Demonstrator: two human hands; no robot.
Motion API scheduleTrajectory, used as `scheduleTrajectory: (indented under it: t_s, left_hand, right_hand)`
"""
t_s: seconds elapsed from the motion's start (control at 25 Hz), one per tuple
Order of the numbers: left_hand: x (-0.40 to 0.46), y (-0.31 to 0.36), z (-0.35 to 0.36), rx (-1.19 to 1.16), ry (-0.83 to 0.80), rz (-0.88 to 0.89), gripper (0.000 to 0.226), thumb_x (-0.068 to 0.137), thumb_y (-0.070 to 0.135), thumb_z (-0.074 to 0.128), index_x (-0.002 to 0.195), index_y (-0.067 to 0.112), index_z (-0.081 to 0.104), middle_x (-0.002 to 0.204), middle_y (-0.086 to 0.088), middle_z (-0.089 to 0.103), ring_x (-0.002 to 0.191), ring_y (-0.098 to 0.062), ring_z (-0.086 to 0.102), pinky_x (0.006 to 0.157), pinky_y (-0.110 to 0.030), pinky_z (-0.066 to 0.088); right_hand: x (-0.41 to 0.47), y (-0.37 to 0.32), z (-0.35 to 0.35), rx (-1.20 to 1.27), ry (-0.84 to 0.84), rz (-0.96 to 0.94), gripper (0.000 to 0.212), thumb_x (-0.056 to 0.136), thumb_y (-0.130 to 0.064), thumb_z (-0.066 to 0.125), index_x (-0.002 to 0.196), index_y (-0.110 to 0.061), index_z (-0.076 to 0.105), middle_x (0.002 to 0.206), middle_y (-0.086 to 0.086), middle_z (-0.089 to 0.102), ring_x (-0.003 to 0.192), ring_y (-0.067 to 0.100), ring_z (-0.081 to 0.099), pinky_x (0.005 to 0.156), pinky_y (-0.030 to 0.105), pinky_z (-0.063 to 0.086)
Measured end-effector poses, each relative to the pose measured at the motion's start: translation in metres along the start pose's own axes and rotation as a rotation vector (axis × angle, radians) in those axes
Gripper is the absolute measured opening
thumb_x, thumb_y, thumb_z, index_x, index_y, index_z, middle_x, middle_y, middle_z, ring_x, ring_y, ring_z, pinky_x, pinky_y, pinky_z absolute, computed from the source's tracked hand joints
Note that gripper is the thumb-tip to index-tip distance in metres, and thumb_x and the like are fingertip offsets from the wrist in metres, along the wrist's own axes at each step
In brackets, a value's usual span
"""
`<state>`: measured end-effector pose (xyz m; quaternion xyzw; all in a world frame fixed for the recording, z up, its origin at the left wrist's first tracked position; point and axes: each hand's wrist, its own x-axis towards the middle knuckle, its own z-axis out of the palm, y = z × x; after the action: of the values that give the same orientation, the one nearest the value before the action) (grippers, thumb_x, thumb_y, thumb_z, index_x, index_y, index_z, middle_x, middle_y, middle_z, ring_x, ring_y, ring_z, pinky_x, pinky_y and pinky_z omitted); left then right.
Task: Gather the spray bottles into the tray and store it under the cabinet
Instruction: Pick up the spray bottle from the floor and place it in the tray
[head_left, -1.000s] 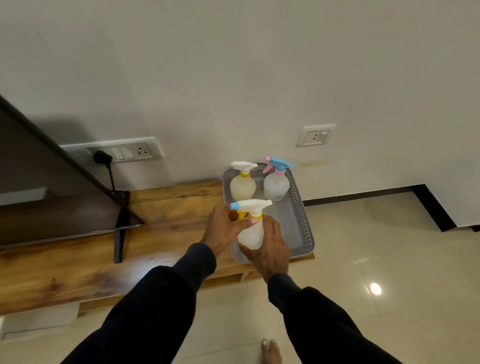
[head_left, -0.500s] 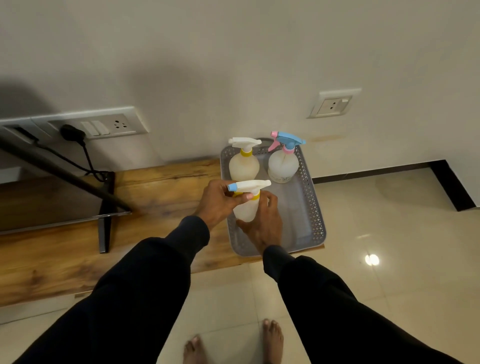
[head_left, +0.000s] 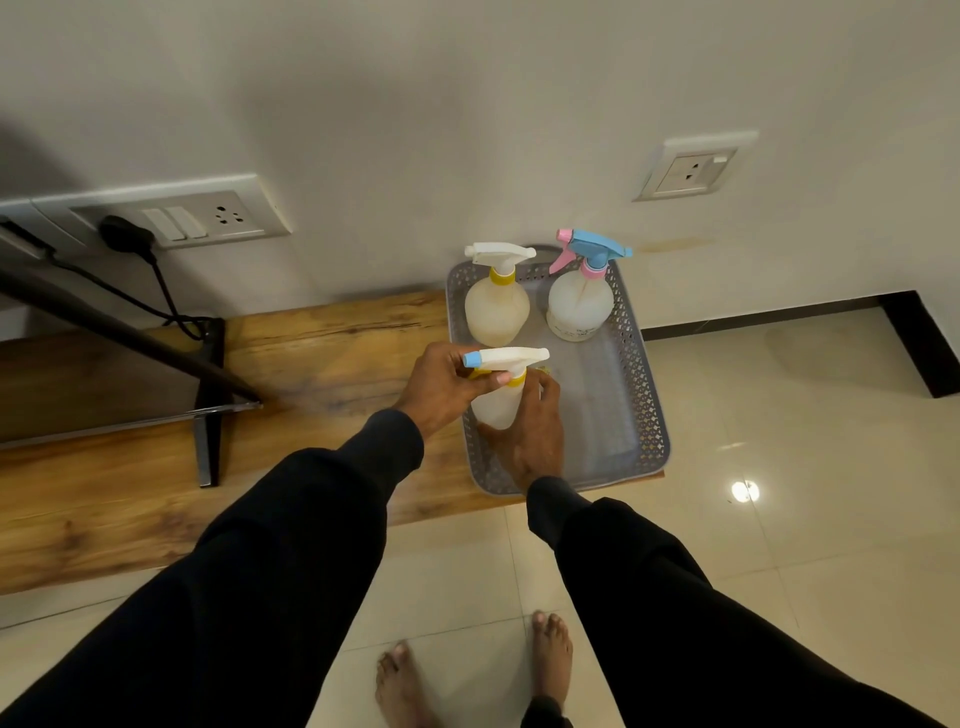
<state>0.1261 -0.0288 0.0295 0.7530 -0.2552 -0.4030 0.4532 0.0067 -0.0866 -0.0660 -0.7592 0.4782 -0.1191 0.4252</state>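
Tiled floor (head_left: 779, 519) nearest us, bare feet (head_left: 467, 670) on it, then a low wooden shelf (head_left: 322, 374) against the wall. We stand at the shelf's right end, where the tray (head_left: 644, 415) sits, so both arms reach it without stretching. Our left hand (head_left: 441, 389) pinches the neck of the third bottle (head_left: 498, 400) just under its white trigger head; our right hand (head_left: 535, 431) wraps the body from the tray side, fingers closed on it. Two hands likely because we're setting it upright in the tray's near left corner; we can't tell if its base touches yet. Behind it the yellow-collar bottle (head_left: 496, 312) and the blue-and-pink bottle (head_left: 579, 306) stand side by side at the far end, leaving the front free. TV (head_left: 104, 384) stands left, well apart. Storing the tray is not yet done.
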Motion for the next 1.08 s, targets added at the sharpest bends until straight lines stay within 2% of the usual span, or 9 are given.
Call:
scheduleTrajectory:
  t_s: [0.16,0.32,0.44,0.68,0.8,0.88,0.96,1.04,1.08]
  left_hand:
    - [0.002,-0.005,0.0,0.006,-0.016,-0.021,0.039,0.081,0.013,0.078,0.118,0.001,0.07,0.118,-0.014,0.073,0.107,-0.021,0.068,0.089,-0.028,0.056]
    - [0.0,-0.008,0.004,-0.019,-0.011,-0.039,0.042,0.082,0.012,0.077,0.122,0.001,0.068,0.121,-0.014,0.072,0.112,-0.024,0.068,0.095,-0.033,0.056]
    - [-0.002,-0.009,0.005,-0.03,-0.008,-0.031,0.045,0.082,0.011,0.077,0.126,0.004,0.066,0.124,-0.012,0.07,0.116,-0.025,0.065,0.099,-0.036,0.055]
    - [-0.018,0.003,-0.018,0.046,-0.039,-0.034,0.083,0.072,-0.006,0.08,0.144,0.021,0.05,0.149,-0.002,0.051,0.142,-0.018,0.042,0.113,-0.042,0.043]
    - [-0.034,0.011,-0.038,0.075,-0.014,-0.043,0.09,0.073,-0.015,0.072,0.149,0.023,0.041,0.156,0.0,0.043,0.148,-0.017,0.033,0.112,-0.035,0.043]
    - [-0.05,0.018,-0.047,0.085,0.065,-0.039,0.09,0.076,-0.019,0.062,0.151,0.022,0.037,0.159,0.0,0.038,0.149,-0.017,0.031,0.113,-0.033,0.04]
    - [-0.064,0.023,-0.049,0.055,0.179,-0.057,0.087,0.08,-0.02,0.055,0.153,0.022,0.032,0.161,0.0,0.033,0.151,-0.016,0.028,0.119,-0.039,0.036]
    - [-0.071,0.022,-0.046,0.012,0.261,-0.096,0.083,0.085,-0.015,0.053,0.155,0.022,0.028,0.163,0.0,0.029,0.152,-0.016,0.025,0.122,-0.041,0.03]
    - [-0.071,0.018,-0.042,-0.012,0.28,-0.119,0.082,0.087,-0.012,0.053,0.155,0.023,0.026,0.164,0.0,0.027,0.152,-0.017,0.025,0.123,-0.04,0.029]
  right_hand:
    - [-0.004,0.0,0.003,0.025,0.016,0.009,0.084,0.076,-0.046,0.081,0.138,-0.029,0.026,0.148,0.004,0.038,0.128,0.026,0.05,0.103,0.046,0.051]
    - [-0.005,0.0,0.003,0.051,0.001,0.044,0.082,0.074,-0.062,0.07,0.135,-0.034,0.024,0.147,0.005,0.038,0.126,0.027,0.051,0.102,0.045,0.051]
    - [-0.005,0.003,0.002,0.014,-0.024,0.03,0.087,0.075,-0.051,0.078,0.139,-0.029,0.023,0.146,0.005,0.038,0.127,0.028,0.051,0.101,0.046,0.052]
    - [-0.011,-0.012,-0.024,-0.073,-0.038,-0.009,0.105,0.061,-0.039,0.091,0.143,-0.012,0.032,0.145,0.01,0.038,0.128,0.031,0.049,0.096,0.047,0.053]
    - [-0.018,-0.024,-0.053,-0.102,-0.059,-0.055,0.121,0.054,-0.051,0.091,0.15,-0.012,0.027,0.15,0.009,0.034,0.136,0.028,0.041,0.102,0.042,0.048]
    - [-0.026,-0.037,-0.079,-0.115,-0.032,-0.109,0.13,0.05,-0.07,0.084,0.151,-0.012,0.026,0.152,0.008,0.034,0.138,0.023,0.038,0.106,0.036,0.043]
    - [-0.031,-0.045,-0.103,-0.142,0.015,-0.198,0.129,0.054,-0.087,0.067,0.152,-0.013,0.027,0.154,0.008,0.036,0.14,0.02,0.036,0.11,0.029,0.036]
    - [-0.03,-0.045,-0.124,-0.153,0.047,-0.255,0.119,0.066,-0.089,0.053,0.154,-0.015,0.025,0.159,0.008,0.031,0.145,0.02,0.032,0.114,0.028,0.028]
    - [-0.028,-0.042,-0.132,-0.147,0.068,-0.254,0.112,0.071,-0.087,0.048,0.154,-0.017,0.024,0.16,0.007,0.029,0.146,0.021,0.031,0.115,0.031,0.029]
